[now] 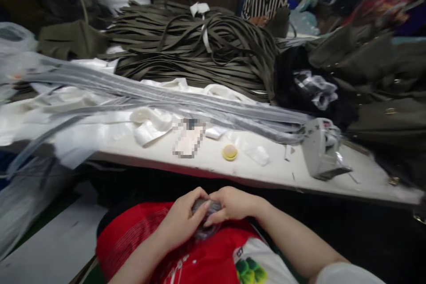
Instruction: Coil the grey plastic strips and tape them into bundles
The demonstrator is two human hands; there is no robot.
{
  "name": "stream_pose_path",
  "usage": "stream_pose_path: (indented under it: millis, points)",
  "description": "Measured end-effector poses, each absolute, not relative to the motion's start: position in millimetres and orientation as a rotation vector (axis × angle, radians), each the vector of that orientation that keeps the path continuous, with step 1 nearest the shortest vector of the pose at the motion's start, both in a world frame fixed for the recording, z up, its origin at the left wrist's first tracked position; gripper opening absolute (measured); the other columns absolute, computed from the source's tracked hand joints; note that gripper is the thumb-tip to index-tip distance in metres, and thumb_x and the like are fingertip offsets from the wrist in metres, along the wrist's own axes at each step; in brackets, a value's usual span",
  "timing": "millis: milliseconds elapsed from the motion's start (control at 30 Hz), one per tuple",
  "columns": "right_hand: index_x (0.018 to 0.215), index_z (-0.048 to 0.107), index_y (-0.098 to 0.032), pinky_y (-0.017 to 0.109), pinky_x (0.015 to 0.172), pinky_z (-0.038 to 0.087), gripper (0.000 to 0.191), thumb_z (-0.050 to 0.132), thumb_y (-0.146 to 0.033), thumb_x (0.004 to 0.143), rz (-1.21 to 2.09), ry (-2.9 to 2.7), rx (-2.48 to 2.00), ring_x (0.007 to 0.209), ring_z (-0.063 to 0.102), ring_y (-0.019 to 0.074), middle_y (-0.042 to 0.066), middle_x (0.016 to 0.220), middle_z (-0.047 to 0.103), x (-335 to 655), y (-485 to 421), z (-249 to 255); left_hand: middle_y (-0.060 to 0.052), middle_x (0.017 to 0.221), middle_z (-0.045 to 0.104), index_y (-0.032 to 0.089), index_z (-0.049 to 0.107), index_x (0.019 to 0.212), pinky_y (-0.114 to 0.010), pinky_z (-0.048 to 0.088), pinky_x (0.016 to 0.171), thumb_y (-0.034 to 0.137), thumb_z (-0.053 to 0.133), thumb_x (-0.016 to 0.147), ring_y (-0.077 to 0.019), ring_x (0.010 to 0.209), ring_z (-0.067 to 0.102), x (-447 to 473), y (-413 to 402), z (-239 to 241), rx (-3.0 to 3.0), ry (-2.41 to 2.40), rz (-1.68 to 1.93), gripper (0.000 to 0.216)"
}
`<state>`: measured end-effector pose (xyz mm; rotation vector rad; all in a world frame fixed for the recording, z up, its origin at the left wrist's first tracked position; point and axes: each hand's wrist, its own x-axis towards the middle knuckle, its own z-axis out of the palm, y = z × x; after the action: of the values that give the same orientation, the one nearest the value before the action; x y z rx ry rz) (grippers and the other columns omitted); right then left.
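A roll of clear tape [206,230], greyish and shiny, rests low over the red apron in my lap. My left hand [186,213] curls round its left side, the thumb lying across the top. From the right, my right hand [229,206] pinches it between thumb and bent fingers. The fingertips of both hands meet at the roll and hide part of it. On the table edge in front of me stands a grey tape dispenser [321,148], and a small yellow-rimmed round disc [229,152] lies left of it.
Long grey plastic-wrapped strips [166,93] cross the white table [253,175]. Behind them is a big bundle of olive straps [186,40] tied with white. Olive bags [379,75] are piled at right. A blurred-out flat item [189,140] lies near the front. A person in stripes [262,2] sits beyond.
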<state>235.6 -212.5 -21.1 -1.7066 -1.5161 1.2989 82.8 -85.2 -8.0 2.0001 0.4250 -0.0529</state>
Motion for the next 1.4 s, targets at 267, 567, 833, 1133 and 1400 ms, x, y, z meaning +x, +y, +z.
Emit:
stream_pose_path:
  millis: [267, 567, 833, 1133, 1400]
  points:
    - [0.106, 0.065, -0.021, 0.026, 0.072, 0.047, 0.034, 0.061, -0.048, 0.085, 0.731, -1.246, -2.037, 0.082, 0.062, 0.0182, 0.005, 0.098, 0.069, 265, -274, 10, -0.004, 0.092, 0.072, 0.024, 0.073, 0.097, -0.025, 0.048, 0.077, 0.043, 0.04, 0.094, -0.0184, 0.084, 0.064, 93, -105, -25, 2.023, 0.435, -0.15, 0.038]
    - [0.1, 0.065, -0.001, 0.039, 0.074, 0.047, 0.043, 0.05, -0.039, 0.088, -0.207, -0.467, -3.213, 0.089, 0.063, 0.0341, 0.026, 0.096, 0.064, 393, -329, -19, -0.003, 0.089, 0.072, 0.02, 0.072, 0.088, -0.024, 0.046, 0.079, 0.04, 0.045, 0.093, -0.0179, 0.085, 0.064, 121, -117, -25, 2.01, 0.376, -0.109, 0.035]
    - [0.092, 0.068, -0.003, 0.031, 0.073, 0.047, 0.023, 0.049, -0.014, 0.084, -0.061, -0.706, -3.277, 0.086, 0.066, 0.0267, 0.024, 0.091, 0.067, 412, -328, -18, -0.004, 0.09, 0.072, 0.019, 0.073, 0.089, -0.024, 0.045, 0.079, 0.041, 0.044, 0.093, -0.0176, 0.085, 0.064, 133, -115, -19, 2.016, 0.312, -0.085, 0.037]
    - [0.088, 0.066, -0.015, 0.028, 0.067, 0.044, 0.023, 0.044, -0.023, 0.094, 0.192, -1.158, -3.215, 0.079, 0.067, 0.0216, 0.01, 0.088, 0.068, 349, -330, 1, -0.003, 0.092, 0.073, 0.019, 0.073, 0.09, -0.025, 0.045, 0.08, 0.039, 0.044, 0.093, -0.0181, 0.087, 0.064, 112, -103, -26, 1.934, 0.327, -0.047, 0.035]
    - [0.093, 0.065, -0.019, 0.03, 0.064, 0.046, 0.018, 0.047, -0.022, 0.091, -0.111, -1.303, -3.028, 0.078, 0.066, 0.0215, 0.008, 0.087, 0.066, 277, -351, 17, -0.004, 0.095, 0.073, 0.019, 0.072, 0.091, -0.024, 0.046, 0.082, 0.039, 0.043, 0.093, -0.0183, 0.091, 0.064, 102, -99, -25, 1.94, 0.324, -0.023, 0.035]
